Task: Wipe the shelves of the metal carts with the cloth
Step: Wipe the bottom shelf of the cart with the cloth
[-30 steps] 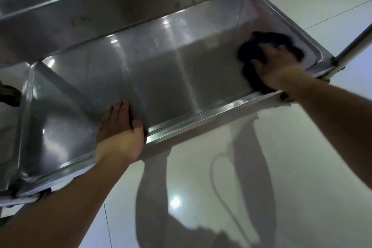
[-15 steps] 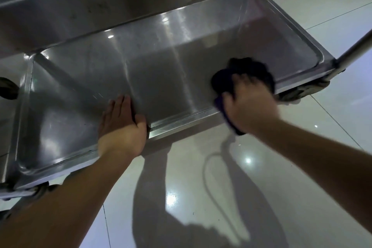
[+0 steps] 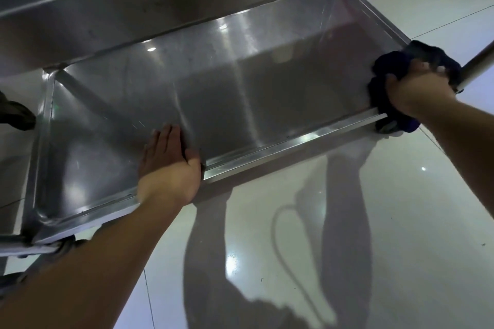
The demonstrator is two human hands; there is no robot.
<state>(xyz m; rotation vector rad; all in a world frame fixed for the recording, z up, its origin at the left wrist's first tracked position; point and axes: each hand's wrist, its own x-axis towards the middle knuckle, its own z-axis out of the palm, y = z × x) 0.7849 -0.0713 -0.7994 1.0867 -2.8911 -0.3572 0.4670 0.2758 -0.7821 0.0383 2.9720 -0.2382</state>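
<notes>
Wiping the right front corner of a cart's bottom shelf.

The right hand (image 3: 419,91) curls its fingers around a bunched dark cloth (image 3: 385,67) and presses it onto the corner of the lower shelf (image 3: 240,93), just beside the upright post (image 3: 478,64), probably so that the rim is cleaned along with the pan. The left hand (image 3: 168,165) lies flat, fingers straight, over the near rim, apparently bracing the wheeled cart against the wiping force. An upper shelf (image 3: 120,8) overhangs the work; the glossy tiled floor (image 3: 401,222) lies below.
</notes>
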